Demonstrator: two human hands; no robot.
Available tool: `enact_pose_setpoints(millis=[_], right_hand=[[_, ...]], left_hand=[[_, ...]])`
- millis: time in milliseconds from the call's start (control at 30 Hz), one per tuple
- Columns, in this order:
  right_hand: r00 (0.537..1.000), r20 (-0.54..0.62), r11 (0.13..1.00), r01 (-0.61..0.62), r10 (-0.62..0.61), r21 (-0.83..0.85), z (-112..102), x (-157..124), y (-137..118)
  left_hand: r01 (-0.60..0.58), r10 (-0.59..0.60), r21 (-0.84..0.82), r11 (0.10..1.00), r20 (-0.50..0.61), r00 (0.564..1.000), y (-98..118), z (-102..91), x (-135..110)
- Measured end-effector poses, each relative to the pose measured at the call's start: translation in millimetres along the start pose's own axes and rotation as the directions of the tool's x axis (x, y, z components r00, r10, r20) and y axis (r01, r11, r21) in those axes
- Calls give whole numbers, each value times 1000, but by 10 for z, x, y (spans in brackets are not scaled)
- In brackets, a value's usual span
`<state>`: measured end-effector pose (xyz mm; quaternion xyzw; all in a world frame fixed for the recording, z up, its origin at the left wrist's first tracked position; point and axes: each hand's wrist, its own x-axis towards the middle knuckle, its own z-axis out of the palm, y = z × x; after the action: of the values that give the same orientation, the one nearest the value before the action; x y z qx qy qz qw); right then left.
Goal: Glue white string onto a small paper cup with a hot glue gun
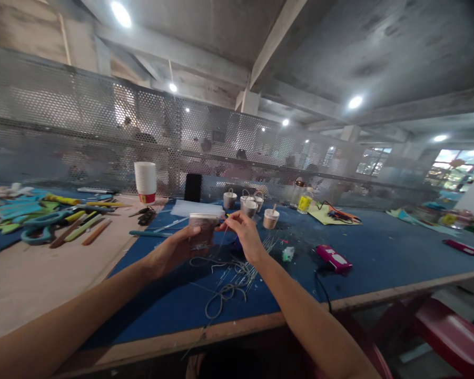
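My left hand [177,245] is wrapped round a small paper cup [203,229] with a white rim and a grey-brown side, lifted above the blue table mat. Beside the cup's right side, my right hand [243,231] is closed in a pinch, and a thin grey strand hangs down from its fingers. Loose grey cord [221,305] lies in loops on the mat below both hands. Several thin metal wires [255,271] are spread under the right wrist. Small cups with handle-like loops, among them a grey cup [229,200], stand behind the hands.
Blue-handled scissors [43,226], clay-coloured sticks and gloves lie at left. A stack of paper cups [145,181] and a black phone [193,188] stand near the perforated metal screen [221,142]. Rightward are a magenta corded device [334,259] and a yellow-labelled bottle [305,201].
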<state>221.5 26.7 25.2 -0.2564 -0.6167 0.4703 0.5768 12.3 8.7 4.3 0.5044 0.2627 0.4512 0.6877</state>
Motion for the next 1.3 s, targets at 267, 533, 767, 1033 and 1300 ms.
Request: enact_pose_setpoints(millis=[267, 533, 767, 1033, 1300], right_hand=[[1000, -19, 999, -5, 4, -41, -21, 17, 35], [1000, -22, 999, -3, 2, -38, -31, 27, 57], [998, -59, 996, -32, 27, -81, -38, 41, 73], [998, -43, 998, -43, 42, -38, -38, 54, 105], [998, -42, 996, -57, 54, -70, -54, 62, 125]], left_hand=[[-4, 4, -8, 1000, -3, 1000, -14, 18, -4], [8, -8, -18, 1000, -14, 1000, 11, 33, -23], [8, -8, -29, 1000, 24, 1000, -11, 2, -7], [-5, 6, -36, 999, 26, 1000, -9, 25, -3], [6, -4, -57, 998, 29, 1000, -15, 26, 1]])
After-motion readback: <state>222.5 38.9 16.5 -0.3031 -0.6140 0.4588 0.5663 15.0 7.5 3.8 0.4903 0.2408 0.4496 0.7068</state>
